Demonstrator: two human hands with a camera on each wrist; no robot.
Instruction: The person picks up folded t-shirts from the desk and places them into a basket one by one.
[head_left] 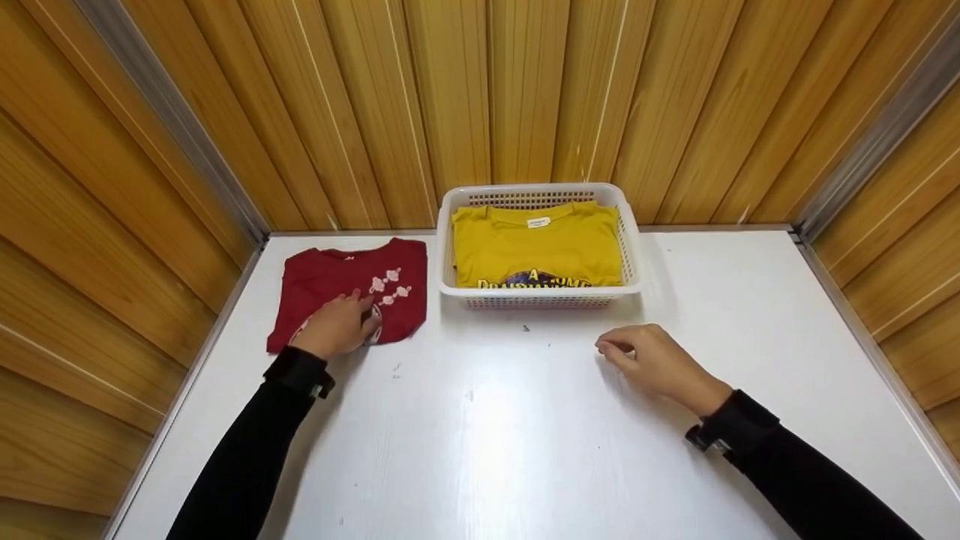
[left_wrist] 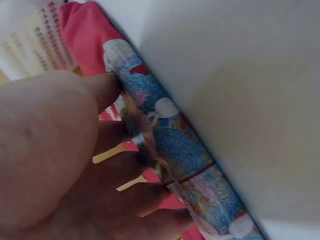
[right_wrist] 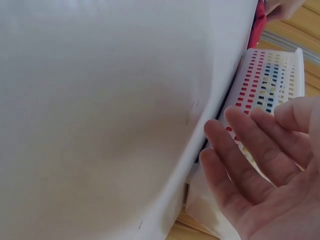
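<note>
A folded red T-shirt (head_left: 322, 274) with pale prints lies at the back left of the white table. My left hand (head_left: 335, 325) rests on its near part, fingers spread over the cloth. The left wrist view shows the shirt's thick near edge (left_wrist: 180, 145) with a blue, multicoloured print, and the fingers touching the cloth just behind it. My right hand (head_left: 652, 360) hovers or rests at the right of the table, near the basket, holding nothing. Its fingers (right_wrist: 250, 150) are loosely bent in the right wrist view.
A white perforated basket (head_left: 540, 292) stands against the back, right of the red shirt. Inside lies a folded yellow T-shirt (head_left: 536, 244). Wood-patterned walls (head_left: 525, 90) enclose the white tabletop (head_left: 487, 435) at the back and both sides.
</note>
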